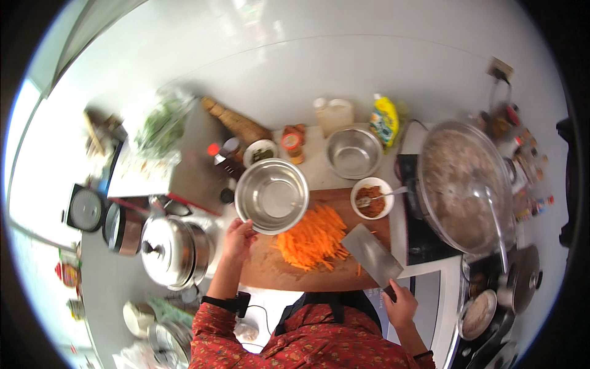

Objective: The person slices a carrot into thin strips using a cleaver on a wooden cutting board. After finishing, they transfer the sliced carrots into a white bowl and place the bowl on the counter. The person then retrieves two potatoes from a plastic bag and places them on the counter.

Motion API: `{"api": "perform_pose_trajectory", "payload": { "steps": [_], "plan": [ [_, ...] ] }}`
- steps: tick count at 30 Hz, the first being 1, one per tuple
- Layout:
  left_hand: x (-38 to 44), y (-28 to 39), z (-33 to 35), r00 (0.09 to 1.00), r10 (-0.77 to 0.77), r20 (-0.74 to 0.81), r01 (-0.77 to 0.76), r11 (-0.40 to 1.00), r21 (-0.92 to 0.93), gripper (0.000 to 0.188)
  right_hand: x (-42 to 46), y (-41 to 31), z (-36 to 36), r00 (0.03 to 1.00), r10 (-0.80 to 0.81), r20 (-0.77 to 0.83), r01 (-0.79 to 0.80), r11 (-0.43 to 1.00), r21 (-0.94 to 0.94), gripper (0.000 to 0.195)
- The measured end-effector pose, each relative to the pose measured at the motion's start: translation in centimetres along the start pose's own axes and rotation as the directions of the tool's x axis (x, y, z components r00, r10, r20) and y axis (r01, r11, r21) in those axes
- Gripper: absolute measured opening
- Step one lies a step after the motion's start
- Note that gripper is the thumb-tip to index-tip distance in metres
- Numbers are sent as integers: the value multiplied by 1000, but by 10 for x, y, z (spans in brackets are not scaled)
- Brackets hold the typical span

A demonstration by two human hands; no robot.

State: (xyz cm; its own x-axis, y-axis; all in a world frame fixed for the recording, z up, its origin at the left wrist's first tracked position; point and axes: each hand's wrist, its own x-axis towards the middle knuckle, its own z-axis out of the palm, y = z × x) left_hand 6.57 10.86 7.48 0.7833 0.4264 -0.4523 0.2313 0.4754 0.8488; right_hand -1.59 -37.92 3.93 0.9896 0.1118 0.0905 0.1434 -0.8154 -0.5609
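Note:
My left hand grips the near rim of a stainless steel bowl, which has nothing inside and hangs above the left edge of a wooden cutting board. A heap of orange carrot strips lies mid-board, partly covered by the bowl's right side. In my right hand is the handle of a cleaver. Its broad blade points up and left over the board's right part, close to the carrot heap. A few loose strips lie near the blade.
A white bowl of reddish-brown paste with a spoon stands at the board's far right corner. Behind it sits another steel bowl. To the right, a large pan holds meat-like pieces in liquid and a ladle. A lidded steel pot stands left.

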Motion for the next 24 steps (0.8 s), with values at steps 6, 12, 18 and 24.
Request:
{"api": "perform_pose_trajectory", "payload": {
  "steps": [6,12,18,24],
  "plan": [
    [-62,-32,-38,996,-13,-93,1,992,-125,12,4,-7,-4,999,29,30,-31,998,61,45],
    [-108,-45,-64,955,-81,-285,13,973,-231,15,25,-12,-5,999,-20,37,13,982,187,42],
    [-125,-57,-70,944,-43,-327,-32,974,-222,23,45,-12,1,999,-12,48,-2,959,284,41],
    [-122,-43,-59,955,-83,-283,8,966,-257,19,49,-23,6,998,-14,53,3,979,204,41]
  ]
}}
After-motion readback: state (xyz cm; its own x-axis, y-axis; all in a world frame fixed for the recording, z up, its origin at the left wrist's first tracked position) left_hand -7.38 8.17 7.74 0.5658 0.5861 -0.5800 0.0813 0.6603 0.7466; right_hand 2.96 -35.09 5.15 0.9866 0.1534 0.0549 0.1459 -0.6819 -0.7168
